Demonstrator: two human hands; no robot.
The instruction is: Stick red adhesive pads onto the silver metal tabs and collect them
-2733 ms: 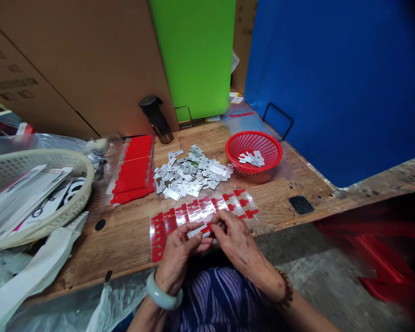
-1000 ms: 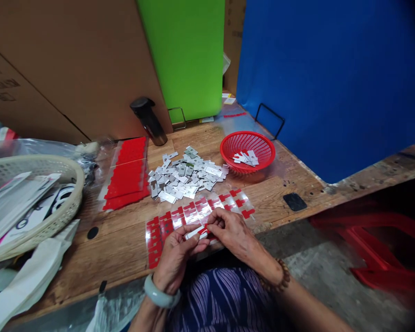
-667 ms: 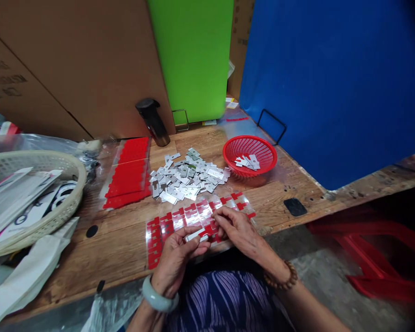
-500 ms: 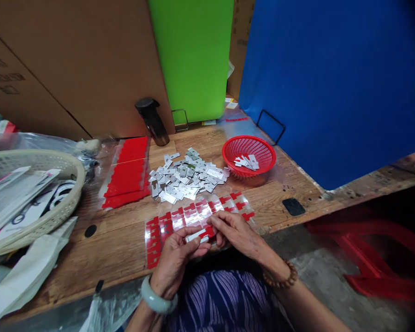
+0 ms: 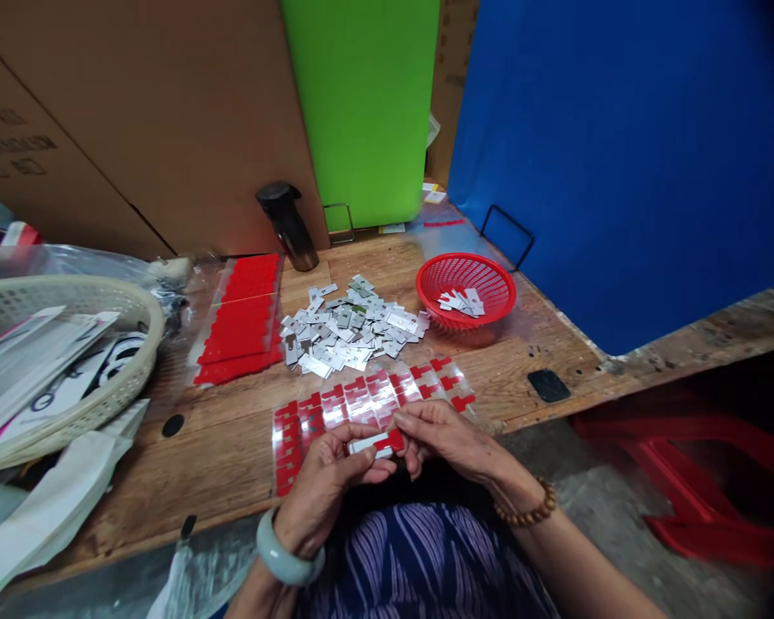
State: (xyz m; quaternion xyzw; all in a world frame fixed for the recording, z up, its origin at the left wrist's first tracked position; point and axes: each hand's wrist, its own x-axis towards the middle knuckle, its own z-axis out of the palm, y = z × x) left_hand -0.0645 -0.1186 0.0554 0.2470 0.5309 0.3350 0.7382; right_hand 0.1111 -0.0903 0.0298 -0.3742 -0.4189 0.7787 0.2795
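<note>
My left hand (image 5: 332, 468) is closed on a small flat metal plate (image 5: 364, 445), thumb on top and fingers beneath. A red sticker (image 5: 390, 442) lies over the plate's right end. The thumb and fingertips of my right hand (image 5: 448, 437) pinch at that red end; the exact contact is partly hidden. Just beyond my hands lies a clear sheet of red stickers (image 5: 333, 411), its near edge partly covered by them. A loose pile of similar metal plates (image 5: 354, 331) is spread out behind the sheet.
A red plastic basket (image 5: 503, 297) with several plates stands right of the pile. Stacked red sticker sheets (image 5: 242, 322) lie left, near a dark bottle (image 5: 290, 225). A pale basket (image 5: 145, 361) fills the left edge. Green (image 5: 365, 112) and blue (image 5: 606, 172) panels stand behind.
Both hands stay close together around the plate. My right fingertips have shifted slightly at the sticker's end, and more of the red end now shows. The view has moved slightly.
</note>
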